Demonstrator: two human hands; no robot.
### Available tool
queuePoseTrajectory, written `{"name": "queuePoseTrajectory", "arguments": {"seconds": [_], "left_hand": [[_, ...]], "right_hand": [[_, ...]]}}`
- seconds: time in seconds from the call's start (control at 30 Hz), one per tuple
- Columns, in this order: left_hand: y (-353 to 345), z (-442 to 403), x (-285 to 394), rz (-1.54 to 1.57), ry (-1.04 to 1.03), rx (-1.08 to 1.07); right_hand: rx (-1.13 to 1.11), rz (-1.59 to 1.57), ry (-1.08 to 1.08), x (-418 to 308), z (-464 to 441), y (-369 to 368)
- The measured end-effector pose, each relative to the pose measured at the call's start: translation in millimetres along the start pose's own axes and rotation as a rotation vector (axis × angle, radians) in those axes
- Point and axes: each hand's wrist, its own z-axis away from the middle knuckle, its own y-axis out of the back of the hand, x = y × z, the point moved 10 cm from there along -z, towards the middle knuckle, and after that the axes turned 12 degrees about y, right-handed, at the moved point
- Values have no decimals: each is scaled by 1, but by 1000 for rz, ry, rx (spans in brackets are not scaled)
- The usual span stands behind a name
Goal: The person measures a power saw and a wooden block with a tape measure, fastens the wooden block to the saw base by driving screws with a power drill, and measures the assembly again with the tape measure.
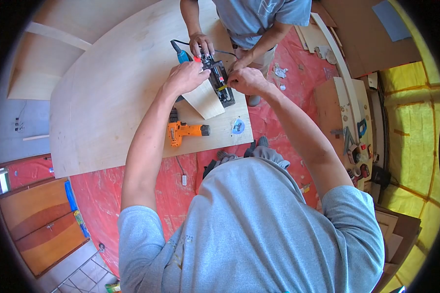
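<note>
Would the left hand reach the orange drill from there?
Probably yes: the drill lies uncovered on the table, not far from the left hand. That hand is up by the black tool, so it would have to move over first.

The person's grey T-shirt has short sleeves and small dark markings.

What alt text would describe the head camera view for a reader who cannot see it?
A person's left hand and right hand reach to a black power tool on a wooden table, with a co-worker's hand at the tool's far end. An orange drill lies nearby.
</note>
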Motion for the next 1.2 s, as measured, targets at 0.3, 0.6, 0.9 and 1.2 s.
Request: {"name": "queuePoseTrajectory", "arguments": {"seconds": [0.3, 0.6, 0.9, 1.2], "left_hand": [[3, 2, 1, -1, 2, 12], [3, 4, 3, -3, 13, 1], [3, 4, 1, -5, -4, 8], [-1, 0, -3, 60, -23, -5]], "right_hand": [[6, -20, -4, 0, 2, -2], [4, -5, -14, -1, 5, 0], [26, -25, -18, 2, 6, -1], [36, -35, -17, 0, 6, 0]]}}
